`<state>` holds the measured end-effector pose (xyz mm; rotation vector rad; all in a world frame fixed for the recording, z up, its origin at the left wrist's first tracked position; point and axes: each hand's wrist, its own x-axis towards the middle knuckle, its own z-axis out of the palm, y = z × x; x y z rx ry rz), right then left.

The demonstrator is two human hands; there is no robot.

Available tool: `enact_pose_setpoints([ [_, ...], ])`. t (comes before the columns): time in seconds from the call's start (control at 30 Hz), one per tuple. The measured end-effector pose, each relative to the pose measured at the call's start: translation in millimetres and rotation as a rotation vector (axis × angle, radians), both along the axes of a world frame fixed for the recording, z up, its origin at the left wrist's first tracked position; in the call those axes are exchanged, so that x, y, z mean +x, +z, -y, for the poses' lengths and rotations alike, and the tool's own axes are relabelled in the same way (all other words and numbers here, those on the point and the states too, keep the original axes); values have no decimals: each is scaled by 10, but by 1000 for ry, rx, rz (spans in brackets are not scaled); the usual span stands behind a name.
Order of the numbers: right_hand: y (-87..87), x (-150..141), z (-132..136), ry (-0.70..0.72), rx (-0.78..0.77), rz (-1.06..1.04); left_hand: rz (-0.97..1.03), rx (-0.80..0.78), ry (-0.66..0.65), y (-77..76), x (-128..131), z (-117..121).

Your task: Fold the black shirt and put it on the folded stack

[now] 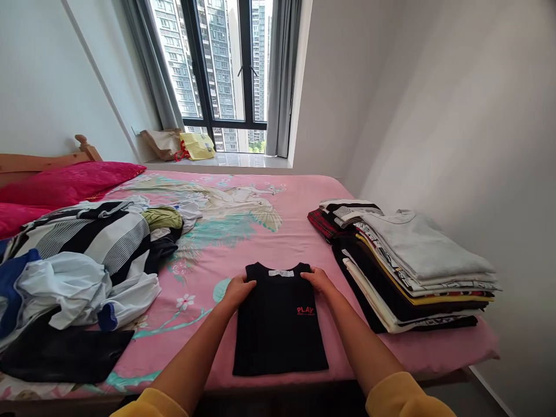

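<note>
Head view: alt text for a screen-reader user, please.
Left hand and right hand hold the upper corners of a folded black shirt printed "PLAY" in red, on a pink floral bedsheet. Rumpled clothes lie to the left, a stack of folded clothes to the right, a window beyond.

Open pink bedspread (299, 197) ahead of your hands (278, 280) toward the window (226, 63), a narrow gap right before the folded stack (425, 249) blocks you, wider room left until the loose clothes heap (82, 255).
</note>
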<state>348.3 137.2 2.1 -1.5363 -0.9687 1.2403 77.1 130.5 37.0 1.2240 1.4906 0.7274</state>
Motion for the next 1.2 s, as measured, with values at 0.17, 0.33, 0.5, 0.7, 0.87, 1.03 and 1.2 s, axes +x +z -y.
enact_pose_setpoints([
  [0.17,55,-34,-28,15,49,70,-24,-9,24,7,-55,53],
  [0.33,132,-162,-75,-47,82,155,-20,-36,69,69,-122,140],
  [0.5,126,-102,297,-101,53,251,24,-177,-19,51,-254,480],
  [0.7,-21,47,1329,-16,31,352,-15,-202,-131,-66,-444,1048],
  [0.87,-124,12,1788,114,-13,481,-20,-149,-129,-203,-460,1335],
  [1.03,-105,-50,1816,90,-5,517,-143,-24,-100,-214,-432,1387],
  [1.2,-164,-61,1964,39,41,511,-207,52,-79,-261,-438,1473],
])
